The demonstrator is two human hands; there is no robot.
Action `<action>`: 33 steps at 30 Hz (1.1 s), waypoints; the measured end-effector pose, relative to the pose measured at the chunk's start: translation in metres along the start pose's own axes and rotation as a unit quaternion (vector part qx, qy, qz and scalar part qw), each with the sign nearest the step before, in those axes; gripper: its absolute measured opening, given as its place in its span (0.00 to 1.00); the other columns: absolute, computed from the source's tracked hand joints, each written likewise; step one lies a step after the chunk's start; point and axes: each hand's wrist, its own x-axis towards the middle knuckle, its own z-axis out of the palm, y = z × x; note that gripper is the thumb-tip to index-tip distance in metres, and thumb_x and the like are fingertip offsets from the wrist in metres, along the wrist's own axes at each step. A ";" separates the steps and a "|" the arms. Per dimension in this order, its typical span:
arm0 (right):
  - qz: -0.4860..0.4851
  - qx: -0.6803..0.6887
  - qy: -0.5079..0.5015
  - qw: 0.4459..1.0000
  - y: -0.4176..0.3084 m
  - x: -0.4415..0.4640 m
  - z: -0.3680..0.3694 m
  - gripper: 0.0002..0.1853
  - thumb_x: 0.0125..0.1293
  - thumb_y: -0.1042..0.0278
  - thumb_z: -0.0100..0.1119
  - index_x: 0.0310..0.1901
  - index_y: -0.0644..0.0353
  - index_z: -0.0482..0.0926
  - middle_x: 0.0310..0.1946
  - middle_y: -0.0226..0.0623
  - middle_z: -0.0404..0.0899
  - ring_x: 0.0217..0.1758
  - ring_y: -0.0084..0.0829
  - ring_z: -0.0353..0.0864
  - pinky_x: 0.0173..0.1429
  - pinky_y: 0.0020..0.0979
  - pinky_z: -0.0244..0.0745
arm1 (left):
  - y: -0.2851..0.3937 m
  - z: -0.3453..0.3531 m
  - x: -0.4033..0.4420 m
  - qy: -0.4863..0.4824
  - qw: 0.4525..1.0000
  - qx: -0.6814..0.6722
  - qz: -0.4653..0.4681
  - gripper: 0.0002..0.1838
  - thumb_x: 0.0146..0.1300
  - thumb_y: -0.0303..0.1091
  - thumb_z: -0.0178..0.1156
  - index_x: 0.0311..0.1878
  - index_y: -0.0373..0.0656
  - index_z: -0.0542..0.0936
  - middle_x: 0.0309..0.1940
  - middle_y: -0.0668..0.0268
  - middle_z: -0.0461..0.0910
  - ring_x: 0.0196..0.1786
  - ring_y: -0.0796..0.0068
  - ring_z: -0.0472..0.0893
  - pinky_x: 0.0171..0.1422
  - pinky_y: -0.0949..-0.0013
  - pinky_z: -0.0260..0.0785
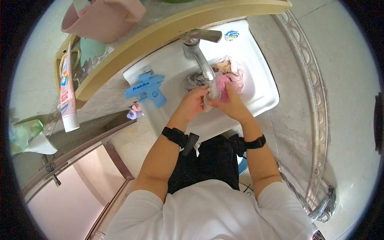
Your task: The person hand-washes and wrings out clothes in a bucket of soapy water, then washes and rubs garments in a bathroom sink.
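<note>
Under the spout of the faucet (196, 52), a small pink and whitish cloth (223, 85) is bunched between my two hands; its exact kind is not clear. My right hand (232, 106) grips its pink part from the right. Curled fingers of my left hand (193, 105) close on the whitish part, which looks blurred and wet. Behind them, crumpled pale pink and beige fabric (237, 74) lies in the white sink (262, 90). A grey patterned cloth (196, 81) lies left of the spout.
A blue pistol-shaped plastic item (150, 91) rests on the sink's left ledge. Above the sink runs a tan-edged shelf (160, 37) with a pink container (102, 20). A toothpaste tube (67, 96) sticks out at left. A shower head (325, 206) is at lower right.
</note>
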 end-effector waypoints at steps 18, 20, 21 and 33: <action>0.189 -0.001 0.157 0.969 0.002 0.004 -0.020 0.23 0.50 0.57 0.68 0.38 0.66 0.71 0.27 0.43 0.77 0.30 0.36 0.77 0.34 0.33 0.72 | -0.018 -0.082 0.030 0.233 0.500 0.819 0.157 0.17 0.45 0.39 0.68 0.39 0.44 0.79 0.32 0.58 0.79 0.37 0.60 0.78 0.43 0.60 0.70; 0.170 -0.007 0.158 0.973 0.010 0.002 -0.012 0.22 0.50 0.59 0.68 0.39 0.67 0.70 0.27 0.40 0.76 0.28 0.32 0.75 0.32 0.31 0.71 | -0.016 -0.085 0.034 0.226 0.615 0.756 0.013 0.17 0.49 0.40 0.65 0.41 0.44 0.78 0.32 0.60 0.78 0.40 0.61 0.78 0.46 0.62 0.70; 0.150 -0.013 0.160 0.976 0.009 0.002 -0.010 0.22 0.51 0.62 0.68 0.40 0.68 0.69 0.27 0.38 0.74 0.26 0.29 0.73 0.29 0.30 0.70 | -0.014 -0.089 0.038 0.225 0.614 0.756 0.014 0.17 0.49 0.40 0.65 0.41 0.44 0.78 0.32 0.60 0.78 0.40 0.61 0.78 0.46 0.62 0.70; 0.055 0.004 -0.030 0.998 -0.009 0.001 0.021 0.21 0.50 0.66 0.67 0.45 0.61 0.73 0.31 0.37 0.75 0.35 0.32 0.75 0.39 0.32 0.70 | -0.010 -0.015 0.001 0.114 0.987 0.070 0.084 0.11 0.62 0.44 0.56 0.45 0.53 0.73 0.35 0.76 0.75 0.38 0.82 0.73 0.39 0.70 0.65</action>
